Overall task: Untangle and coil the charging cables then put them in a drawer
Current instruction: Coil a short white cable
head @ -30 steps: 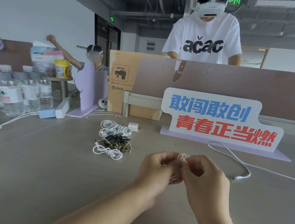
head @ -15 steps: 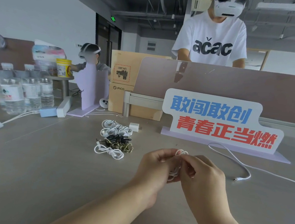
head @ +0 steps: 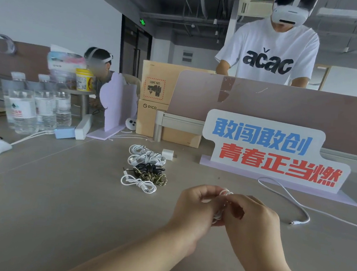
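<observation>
- Grey table (head: 60, 211): fills the lower frame and bears every item below.
- Brown partition panel (head: 282, 109): stands upright along the table's far edge, right of centre.
- Person in a white T-shirt (head: 271, 57): stands behind the partition panel, wearing a white headset.
- Sign (head: 268, 151): white board with blue and red lettering on a lilac base, upright in front of the partition panel.
- Cardboard boxes (head: 154, 103): two, stacked, left of the partition panel.
- Water bottles (head: 36, 109): clear, white-labelled, clustered at the table's far left.
- Right hand (head: 252, 220): above the near table, fingers curled, pinching the white cable bundle from the right.
- Left hand (head: 195, 209): touching the right hand, fingers curled round the same bundle from the left.
- Pile of coiled cables (head: 147, 167): white, black and braided coils on the table, beyond and left of the hands.
- Loose white cable (head: 299, 221): uncoiled on the table, running from the sign's base to a plug end right of the hands.
- White cable bundle (head: 219, 215): small loops gripped between both hands, mostly hidden by fingers.
- White charger plug (head: 167, 154): just beside the pile, on its far right.
</observation>
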`<state>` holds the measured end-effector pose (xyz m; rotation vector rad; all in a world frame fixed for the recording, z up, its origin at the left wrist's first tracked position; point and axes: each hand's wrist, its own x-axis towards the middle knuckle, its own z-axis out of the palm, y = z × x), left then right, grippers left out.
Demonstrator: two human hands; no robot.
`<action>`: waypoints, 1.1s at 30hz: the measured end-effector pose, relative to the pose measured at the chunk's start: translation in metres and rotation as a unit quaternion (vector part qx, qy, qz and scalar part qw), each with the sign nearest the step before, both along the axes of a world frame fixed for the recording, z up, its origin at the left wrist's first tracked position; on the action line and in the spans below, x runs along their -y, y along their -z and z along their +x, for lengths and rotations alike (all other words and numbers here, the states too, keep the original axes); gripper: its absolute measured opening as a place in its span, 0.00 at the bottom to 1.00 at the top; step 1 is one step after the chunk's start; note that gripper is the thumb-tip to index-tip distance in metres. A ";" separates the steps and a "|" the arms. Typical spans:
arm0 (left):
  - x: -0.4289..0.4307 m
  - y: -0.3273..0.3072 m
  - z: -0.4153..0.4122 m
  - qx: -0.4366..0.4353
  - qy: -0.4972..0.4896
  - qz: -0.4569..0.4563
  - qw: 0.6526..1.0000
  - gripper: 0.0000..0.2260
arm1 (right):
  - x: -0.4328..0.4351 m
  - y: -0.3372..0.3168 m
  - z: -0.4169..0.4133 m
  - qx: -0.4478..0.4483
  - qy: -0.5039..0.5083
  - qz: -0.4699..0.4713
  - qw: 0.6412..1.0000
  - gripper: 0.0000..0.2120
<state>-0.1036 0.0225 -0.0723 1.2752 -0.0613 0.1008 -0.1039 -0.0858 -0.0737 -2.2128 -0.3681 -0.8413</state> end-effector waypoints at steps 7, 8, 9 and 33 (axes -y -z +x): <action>0.003 0.006 0.002 0.012 -0.016 0.030 0.999 0.03 | 0.000 -0.009 -0.002 -0.124 -0.005 0.007 0.992 0.12; 0.003 0.005 0.002 0.021 -0.017 0.025 0.999 0.03 | 0.001 -0.010 -0.003 -0.117 -0.004 0.023 0.993 0.12; 0.004 0.003 0.002 0.031 -0.017 0.017 0.999 0.04 | 0.002 -0.012 -0.004 -0.100 0.000 0.046 0.994 0.10; 0.006 0.014 0.009 0.067 -0.017 0.102 0.992 0.04 | 0.003 -0.012 -0.001 -0.197 0.032 0.237 0.951 0.04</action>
